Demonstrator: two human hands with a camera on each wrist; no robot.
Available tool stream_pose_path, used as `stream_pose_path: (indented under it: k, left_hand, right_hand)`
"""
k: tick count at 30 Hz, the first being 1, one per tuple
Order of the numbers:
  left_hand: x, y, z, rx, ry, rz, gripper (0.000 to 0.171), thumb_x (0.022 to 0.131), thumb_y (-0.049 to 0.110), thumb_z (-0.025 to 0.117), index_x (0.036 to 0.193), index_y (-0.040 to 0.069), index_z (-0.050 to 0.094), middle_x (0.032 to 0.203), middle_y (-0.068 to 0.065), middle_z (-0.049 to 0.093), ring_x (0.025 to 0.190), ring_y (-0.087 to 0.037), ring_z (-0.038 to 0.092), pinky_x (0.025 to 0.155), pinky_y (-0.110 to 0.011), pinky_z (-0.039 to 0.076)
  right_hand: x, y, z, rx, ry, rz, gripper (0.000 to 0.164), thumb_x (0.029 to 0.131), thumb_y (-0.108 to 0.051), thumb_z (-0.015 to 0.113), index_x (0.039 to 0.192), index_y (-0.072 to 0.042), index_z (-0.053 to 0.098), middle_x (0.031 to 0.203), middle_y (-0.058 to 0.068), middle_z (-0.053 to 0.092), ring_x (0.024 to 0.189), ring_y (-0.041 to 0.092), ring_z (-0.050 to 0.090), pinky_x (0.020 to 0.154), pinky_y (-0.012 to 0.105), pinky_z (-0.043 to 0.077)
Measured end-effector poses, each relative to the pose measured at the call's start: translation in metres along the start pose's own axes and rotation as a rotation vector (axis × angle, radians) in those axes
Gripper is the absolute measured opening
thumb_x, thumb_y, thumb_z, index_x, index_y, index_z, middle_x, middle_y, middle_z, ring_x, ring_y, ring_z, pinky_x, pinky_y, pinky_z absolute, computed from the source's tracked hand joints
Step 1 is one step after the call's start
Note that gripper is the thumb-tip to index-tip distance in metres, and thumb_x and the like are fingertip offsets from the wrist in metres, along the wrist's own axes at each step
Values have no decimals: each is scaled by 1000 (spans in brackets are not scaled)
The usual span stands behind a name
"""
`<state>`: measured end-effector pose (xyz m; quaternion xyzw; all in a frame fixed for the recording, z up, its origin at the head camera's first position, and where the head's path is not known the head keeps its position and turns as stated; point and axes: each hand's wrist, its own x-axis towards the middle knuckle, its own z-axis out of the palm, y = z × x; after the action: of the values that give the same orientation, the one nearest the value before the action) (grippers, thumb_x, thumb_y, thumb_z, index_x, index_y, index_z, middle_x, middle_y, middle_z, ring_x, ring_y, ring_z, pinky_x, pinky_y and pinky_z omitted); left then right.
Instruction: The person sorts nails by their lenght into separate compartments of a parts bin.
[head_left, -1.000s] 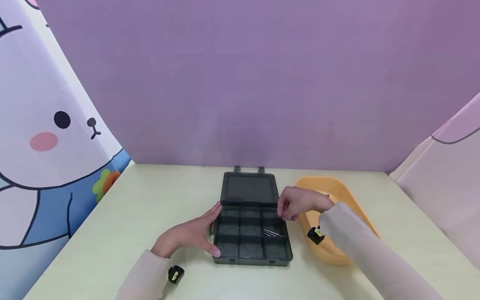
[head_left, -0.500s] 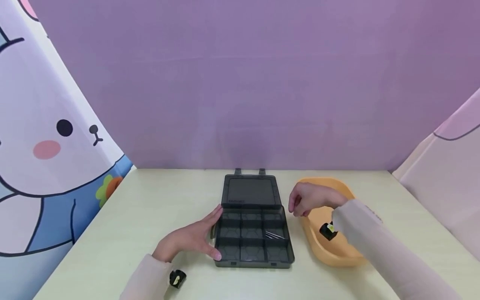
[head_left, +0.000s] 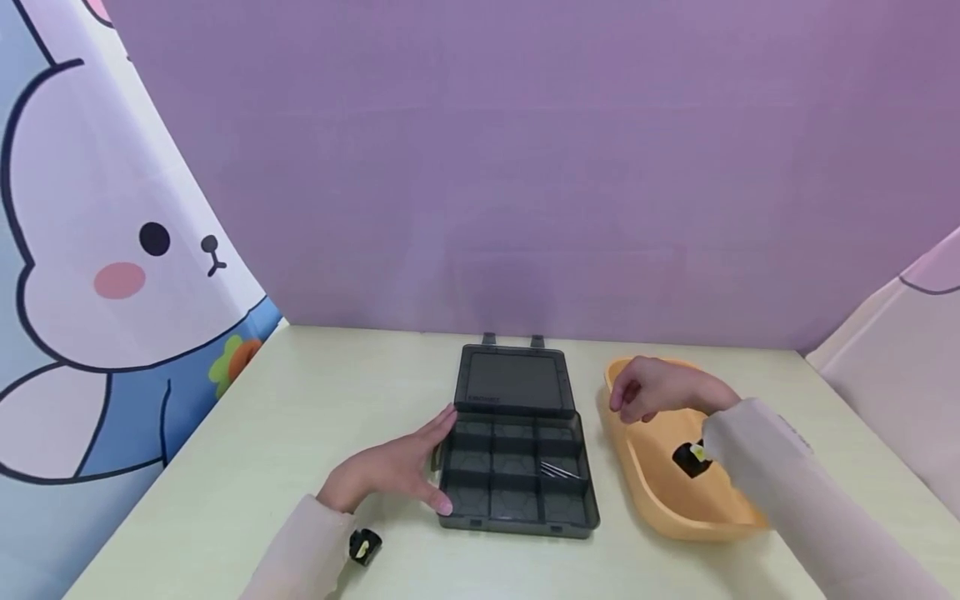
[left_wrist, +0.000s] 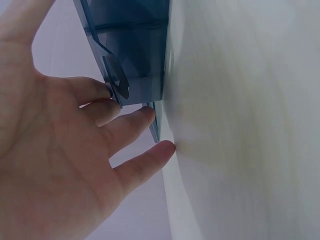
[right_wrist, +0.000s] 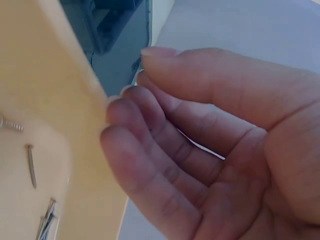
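Note:
A dark translucent compartment box (head_left: 517, 528) lies on the table with its lid (head_left: 517, 380) folded back. Several thin silvery nails (head_left: 559, 472) lie in its middle right compartment. My left hand (head_left: 390, 468) spans the box's left side, thumb by the front corner and fingertips toward the hinge; in the left wrist view fingers meet the side latch (left_wrist: 116, 77). Over the near-left rim of an orange basin (head_left: 641, 492) hangs my right hand (head_left: 667, 388), fingers loosely bent and nothing between them. The right wrist view shows a screw (right_wrist: 11, 124) and nails (right_wrist: 31, 166) inside the basin.
The pale table (head_left: 360, 367) ends at a purple backdrop (head_left: 480, 208). A cartoon-printed cloth (head_left: 120, 350) borders the left side and a pale cloth (head_left: 915, 367) the right. The basin's raised wall stands just right of the box.
My right hand has moved right, from over the box's right compartments to above the basin. The left hand stays at the box's side. The whole view has shifted slightly.

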<state>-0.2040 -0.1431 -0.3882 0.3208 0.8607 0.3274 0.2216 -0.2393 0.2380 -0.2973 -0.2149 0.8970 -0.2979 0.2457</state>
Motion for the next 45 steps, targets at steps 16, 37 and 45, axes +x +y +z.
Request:
stream_pose_path:
  k: [16,37,45]
  left_hand:
    - [-3,7,-2,9,6,-9,121,72,37,83,151,-3,1,160,-16,-7,147,-36,3,114,-55,20]
    - [-1,4,1,34,19,-23,123,69,42,83,152,-1,2,161,-14,-6,147,-33,5,115,-53,19]
    - [-2,1,1,16,6,-14,124,70,45,82,152,0,1,161,-13,-7,147,-32,3,115,-52,19]
  right_hand:
    - [-3,31,-12,-99,90,19,22,76,0,71,96,3,64,87,10,66,74,13,56,66,27,50]
    - [0,57,-18,-142,150,54,21,75,2,70,94,6,64,90,14,66,79,14,56,68,28,49]
    - [4,69,-16,-191,170,106,25,73,0,70,97,5,64,89,12,64,78,15,54,68,29,47]
